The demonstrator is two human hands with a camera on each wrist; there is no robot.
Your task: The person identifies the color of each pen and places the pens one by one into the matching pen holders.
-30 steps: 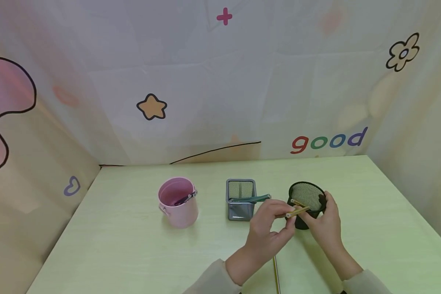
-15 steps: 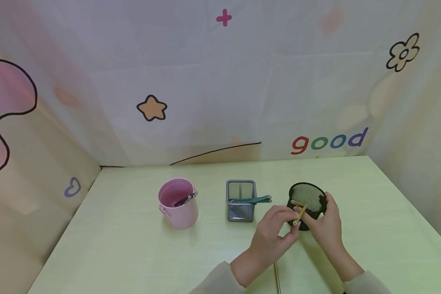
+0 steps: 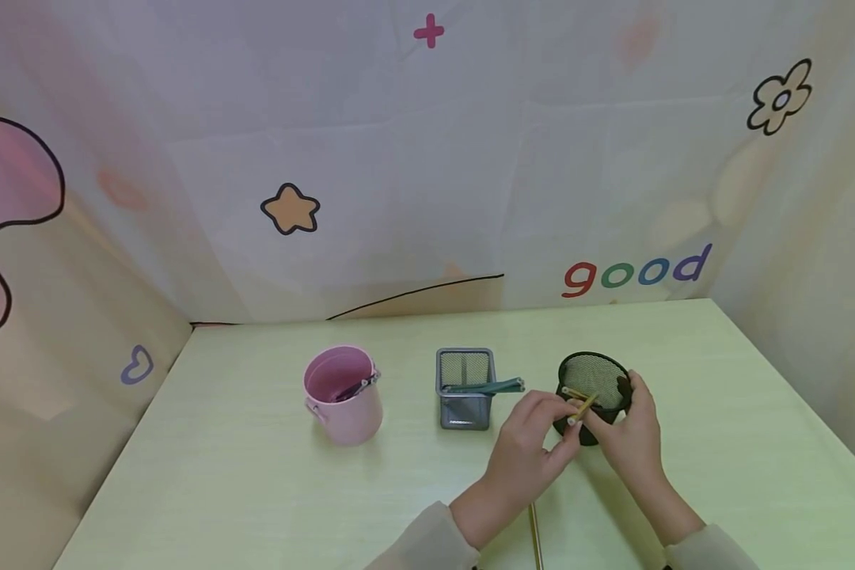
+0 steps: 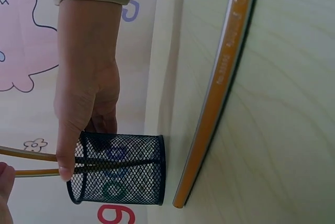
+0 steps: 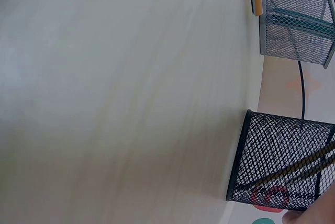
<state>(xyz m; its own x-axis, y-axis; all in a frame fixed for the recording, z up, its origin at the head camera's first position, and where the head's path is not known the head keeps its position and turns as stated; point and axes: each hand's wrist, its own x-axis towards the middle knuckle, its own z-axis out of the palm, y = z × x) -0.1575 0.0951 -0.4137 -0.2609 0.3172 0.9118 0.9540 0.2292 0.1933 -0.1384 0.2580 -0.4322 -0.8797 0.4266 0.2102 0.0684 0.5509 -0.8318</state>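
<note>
My left hand pinches a yellow pencil near its upper end, and the pencil slants down into a round black mesh pencil cup. My right hand grips that cup at its right side, the thumb over the near rim. A second yellow pencil leans inside the cup. In the left wrist view both pencils pass the right thumb and show dimly through the mesh. Another yellow pencil lies on the table just in front of the left forearm.
Left of the black cup stands a square grey mesh holder with green pencils leaning out to the right. Farther left is a pink bucket with dark pencils or pens inside. A printed curtain hangs behind the table.
My left hand has moved a little right toward the cup, and its pencil has swung from nearly level to steeper, over the opening. The right hand keeps its grip on the cup.
</note>
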